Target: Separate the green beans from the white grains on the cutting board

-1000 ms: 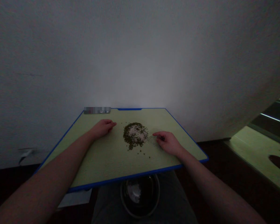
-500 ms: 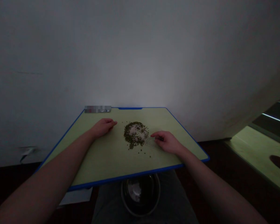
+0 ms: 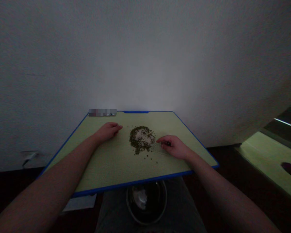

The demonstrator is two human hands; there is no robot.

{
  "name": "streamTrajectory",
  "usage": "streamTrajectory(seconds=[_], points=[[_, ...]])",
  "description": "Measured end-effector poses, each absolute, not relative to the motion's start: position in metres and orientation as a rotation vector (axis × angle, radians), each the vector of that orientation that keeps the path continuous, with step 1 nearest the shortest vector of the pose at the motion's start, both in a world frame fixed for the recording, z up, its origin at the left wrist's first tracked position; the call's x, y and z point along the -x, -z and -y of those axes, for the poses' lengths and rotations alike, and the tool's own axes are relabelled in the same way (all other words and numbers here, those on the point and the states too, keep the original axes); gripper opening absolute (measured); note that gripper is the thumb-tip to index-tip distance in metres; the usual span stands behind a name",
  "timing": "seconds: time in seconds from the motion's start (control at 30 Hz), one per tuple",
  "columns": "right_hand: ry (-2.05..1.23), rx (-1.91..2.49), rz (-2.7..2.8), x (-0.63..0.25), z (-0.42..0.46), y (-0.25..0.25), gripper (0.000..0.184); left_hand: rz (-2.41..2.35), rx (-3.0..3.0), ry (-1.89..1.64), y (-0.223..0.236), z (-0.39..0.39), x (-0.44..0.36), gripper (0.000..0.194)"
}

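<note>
A pile of small green beans mixed with white grains (image 3: 142, 138) lies in the middle of a pale board with a blue rim (image 3: 106, 171). My left hand (image 3: 109, 131) rests on the board to the left of the pile, fingers curled together, with nothing seen in them. To the right of the pile, my right hand (image 3: 172, 146) is closed on a thin, curved, see-through tool (image 3: 156, 146). Its outline is faint and its exact kind is unclear. The tool's curved edge reaches the pile's right side. A few loose beans lie in front of the pile.
A shiny metal bowl (image 3: 146, 202) sits on my lap below the board's front edge. A flat blurred-out object (image 3: 102, 113) lies at the back left corner. A wall (image 3: 145, 64) stands behind. At right is a pale surface (image 3: 264, 155).
Hardly anything differs. The whole view has shifted slightly, while both hands and the pile stay in the same places on the board.
</note>
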State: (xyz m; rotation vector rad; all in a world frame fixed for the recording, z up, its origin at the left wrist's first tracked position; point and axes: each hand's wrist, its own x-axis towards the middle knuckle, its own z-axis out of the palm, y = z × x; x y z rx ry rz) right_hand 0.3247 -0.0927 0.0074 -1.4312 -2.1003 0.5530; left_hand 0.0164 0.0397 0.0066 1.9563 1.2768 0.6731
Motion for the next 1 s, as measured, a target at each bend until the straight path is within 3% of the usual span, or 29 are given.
streamTrajectory(seconds=[0.7,1.0], points=[[-0.557,1.394,2.078,-0.318,0.100,-0.002,0.031,-1.276,-1.952,-0.688,-0.003,-0.042,-0.016,0.041],[-0.418,1.626,1.945,-0.322,0.105,-0.001,0.030,-1.286,-1.953,-0.666,-0.006,-0.040,-0.016,0.042]])
